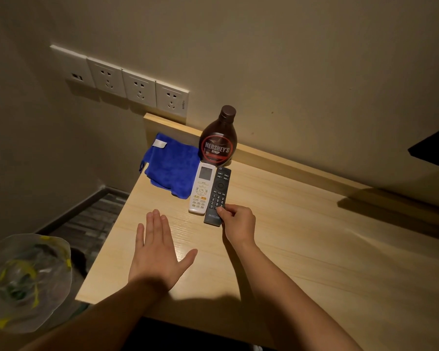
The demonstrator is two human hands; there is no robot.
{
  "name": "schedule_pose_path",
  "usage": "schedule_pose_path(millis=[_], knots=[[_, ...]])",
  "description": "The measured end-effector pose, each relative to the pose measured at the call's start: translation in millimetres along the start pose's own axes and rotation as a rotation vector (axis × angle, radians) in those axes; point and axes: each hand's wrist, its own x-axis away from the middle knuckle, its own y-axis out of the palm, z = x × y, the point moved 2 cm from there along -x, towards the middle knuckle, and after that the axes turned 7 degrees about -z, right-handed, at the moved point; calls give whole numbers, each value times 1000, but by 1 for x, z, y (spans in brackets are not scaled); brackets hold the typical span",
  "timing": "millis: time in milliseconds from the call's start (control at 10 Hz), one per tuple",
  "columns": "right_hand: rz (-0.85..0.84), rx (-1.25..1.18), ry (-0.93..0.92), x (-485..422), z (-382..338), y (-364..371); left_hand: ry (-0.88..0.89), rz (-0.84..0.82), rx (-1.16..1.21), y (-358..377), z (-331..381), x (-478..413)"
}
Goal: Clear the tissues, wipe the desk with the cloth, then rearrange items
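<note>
The right hand (238, 222) pinches the near end of the black remote (218, 191), thumb on its face just below the number keys and the other fingers curled at its right edge. The remote lies flat on the tabletop (302, 224), pointing away, touching or just beside the white remote (202, 188) on its left; the two lie parallel. The left hand (157, 252) is spread flat, palm down, fingers straight and together with the thumb out to the right, over bare wood near the left edge; whether it touches the wood I cannot tell. The blue cloth (173, 165) lies folded at the far left corner, its near right part just beside the white remote, one edge hanging over the left side. A syrup bottle (218, 143) stands upright just beyond the remotes, by the wall. Four sockets (127, 82) line the wall at far left. On the floor to the left sits a bin bag (28, 279) of clear plastic.
</note>
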Motion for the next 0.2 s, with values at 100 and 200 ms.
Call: schedule_pose_path(millis=[100, 200], knots=[[-4, -8, -18, 4, -3, -4, 8, -5, 20, -4, 2, 3], [19, 25, -29, 10, -4, -8, -12, -28, 13, -3, 2, 3]])
